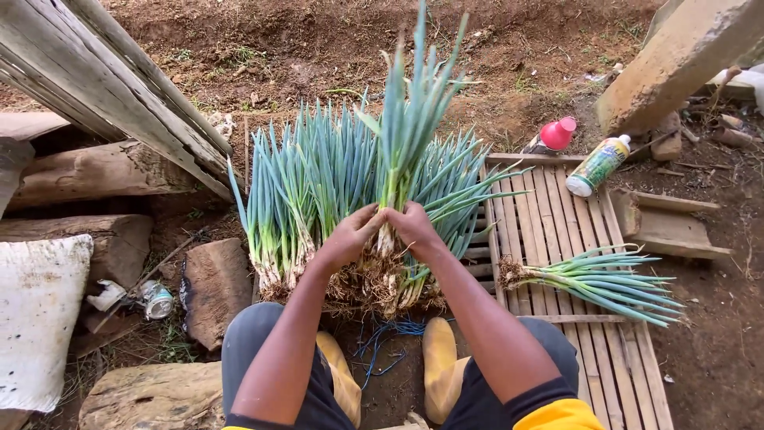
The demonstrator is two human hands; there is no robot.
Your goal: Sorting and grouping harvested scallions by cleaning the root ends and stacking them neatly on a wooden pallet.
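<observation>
A clump of green onions point(406, 119) with white stalks and muddy roots stands upright in front of me. My left hand point(348, 236) and my right hand point(415, 226) both grip it at the base of the stalks, thumbs nearly touching. It rises above a wide pile of green onions point(306, 187) leaning behind it. A smaller bunch of green onions point(597, 280) lies on its side on the slatted wooden rack point(557, 219) to the right.
A red-capped bottle point(551, 137) and a green-labelled white bottle point(598, 165) lie at the rack's far end. Logs point(95, 171), planks point(103, 80) and a white sack point(40, 318) crowd the left. Yellow boots point(440, 362) and blue string point(382, 346) sit by my knees on bare soil.
</observation>
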